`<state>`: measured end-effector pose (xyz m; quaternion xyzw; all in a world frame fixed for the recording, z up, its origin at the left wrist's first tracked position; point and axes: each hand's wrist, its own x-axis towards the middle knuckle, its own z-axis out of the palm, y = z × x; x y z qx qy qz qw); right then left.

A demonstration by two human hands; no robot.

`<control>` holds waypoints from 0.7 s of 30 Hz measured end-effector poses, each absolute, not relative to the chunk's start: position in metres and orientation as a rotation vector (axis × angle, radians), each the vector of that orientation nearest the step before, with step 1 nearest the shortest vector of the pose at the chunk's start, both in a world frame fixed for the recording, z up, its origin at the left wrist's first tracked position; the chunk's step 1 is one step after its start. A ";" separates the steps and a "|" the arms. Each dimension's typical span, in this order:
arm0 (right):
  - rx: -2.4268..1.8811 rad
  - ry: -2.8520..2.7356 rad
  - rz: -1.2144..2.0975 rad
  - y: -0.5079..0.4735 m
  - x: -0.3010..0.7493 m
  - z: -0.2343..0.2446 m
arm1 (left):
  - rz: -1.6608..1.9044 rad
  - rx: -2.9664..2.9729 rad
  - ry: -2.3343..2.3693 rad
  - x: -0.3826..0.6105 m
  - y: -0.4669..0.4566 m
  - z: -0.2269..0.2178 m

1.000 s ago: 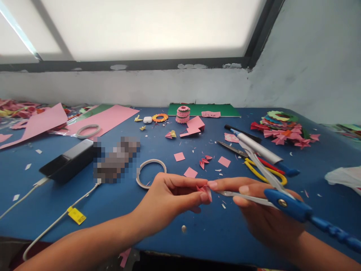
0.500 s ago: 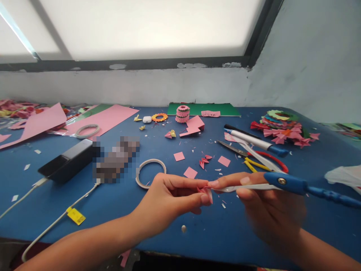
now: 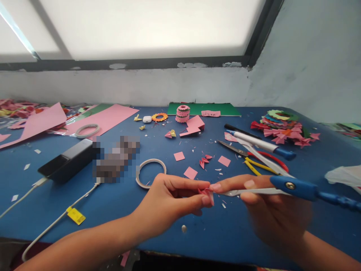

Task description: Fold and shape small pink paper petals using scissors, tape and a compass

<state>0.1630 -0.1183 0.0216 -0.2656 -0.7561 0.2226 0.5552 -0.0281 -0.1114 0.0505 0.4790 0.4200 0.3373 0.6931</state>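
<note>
My left hand (image 3: 169,201) pinches a small folded pink paper piece (image 3: 207,193) between thumb and forefinger, just above the blue table (image 3: 118,214). My right hand (image 3: 265,210) grips blue-handled scissors (image 3: 293,187); their pale blades lie along my forefinger, and the tip meets the pink piece. The handles stick out to the right. Small pink squares (image 3: 190,172) and folded pink bits (image 3: 205,160) lie just beyond my hands.
A tape ring (image 3: 150,172) sits behind my left hand. A black power bank (image 3: 66,161) with white cables is at left. Yellow-and-red scissors (image 3: 262,162), pens (image 3: 261,143), stacked paper flowers (image 3: 282,128), pink sheets (image 3: 104,118) and a green sheet (image 3: 204,109) fill the back.
The scissors' upper blade has swung down and the handles have dropped lower to the right. Both hands stay almost in place on the pink piece.
</note>
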 end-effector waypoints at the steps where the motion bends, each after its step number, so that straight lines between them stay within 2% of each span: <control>1: -0.658 -1.814 0.517 -0.118 0.164 0.022 | 0.755 1.078 0.933 -0.028 -0.111 0.051; 8: -0.524 -1.871 0.334 -0.114 0.162 0.029 | 0.728 1.057 0.904 -0.029 -0.110 0.050; 14: -0.408 -1.902 0.307 -0.110 0.163 0.022 | 0.709 1.056 0.879 -0.029 -0.108 0.047; 21: -0.513 -1.768 0.380 -0.115 0.166 0.017 | 0.731 1.061 0.895 -0.030 -0.109 0.045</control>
